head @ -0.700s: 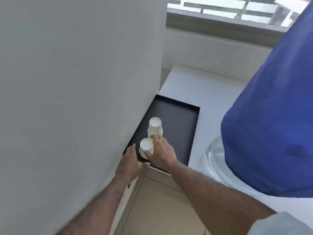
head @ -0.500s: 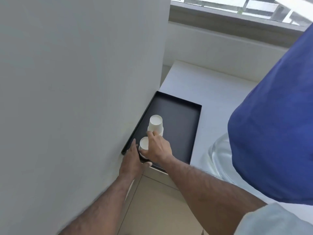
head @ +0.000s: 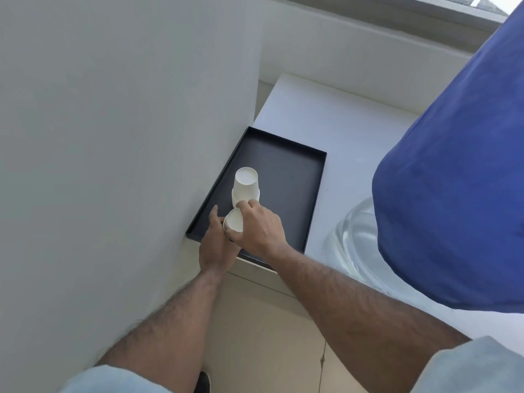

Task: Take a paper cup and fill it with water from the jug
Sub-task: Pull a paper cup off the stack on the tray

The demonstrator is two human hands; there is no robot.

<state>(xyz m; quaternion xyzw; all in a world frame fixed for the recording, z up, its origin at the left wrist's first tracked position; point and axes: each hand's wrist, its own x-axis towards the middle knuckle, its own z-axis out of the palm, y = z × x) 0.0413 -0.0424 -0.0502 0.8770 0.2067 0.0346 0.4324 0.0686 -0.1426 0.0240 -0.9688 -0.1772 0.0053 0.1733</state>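
Note:
Two white paper cups stand upside down on a black tray on a white counter. My right hand is closed around the nearer cup, which is tilted with its base toward the wall. My left hand presses against the same cup from the left, at the tray's near left corner. The farther cup stands just beyond my fingers. A large water jug stands at the right, its clear lower body showing water under a blue cover.
A grey wall runs close along the tray's left side. Beyond the tray the white counter reaches a low wall under a window. Below the counter edge lies beige floor tile.
My right hand has closed around the nearer cup and tipped it off upright. My left hand has come in against the cup. The view has moved closer.

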